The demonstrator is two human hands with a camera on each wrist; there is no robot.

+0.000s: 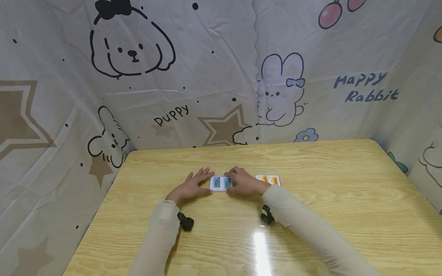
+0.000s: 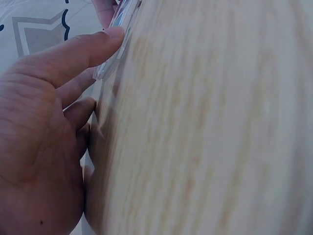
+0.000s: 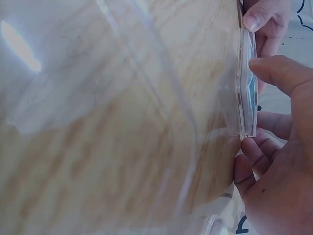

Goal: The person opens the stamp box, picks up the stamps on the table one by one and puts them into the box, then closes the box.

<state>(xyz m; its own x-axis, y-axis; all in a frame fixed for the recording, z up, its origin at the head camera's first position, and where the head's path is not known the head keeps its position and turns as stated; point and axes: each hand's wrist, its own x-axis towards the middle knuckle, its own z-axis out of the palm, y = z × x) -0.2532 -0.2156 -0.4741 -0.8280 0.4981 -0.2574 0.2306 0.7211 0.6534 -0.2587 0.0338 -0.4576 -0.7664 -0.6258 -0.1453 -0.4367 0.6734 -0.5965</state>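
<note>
A flat clear plastic case (image 1: 221, 184) with two blue-green pictures on white lies on the table between both hands. My left hand (image 1: 191, 188) holds its left end, thumb at the near corner and forefinger at the far corner; the other fingers spread away. At the right end, my right hand (image 1: 243, 183) grips the case between the thumb on the near edge and fingers on the far edge. Seen edge-on in the right wrist view, the case (image 3: 247, 93) has layered clear walls. The left wrist view shows the left thumb (image 2: 105, 46) against its edge.
A second flat white-edged piece (image 1: 275, 180) with orange-red pictures lies right of the right hand, partly behind the forearm. A clear plastic piece (image 3: 161, 112) lies on the wooden table (image 1: 214, 245) below the right wrist. Printed cloth (image 1: 221, 76) hangs behind the table.
</note>
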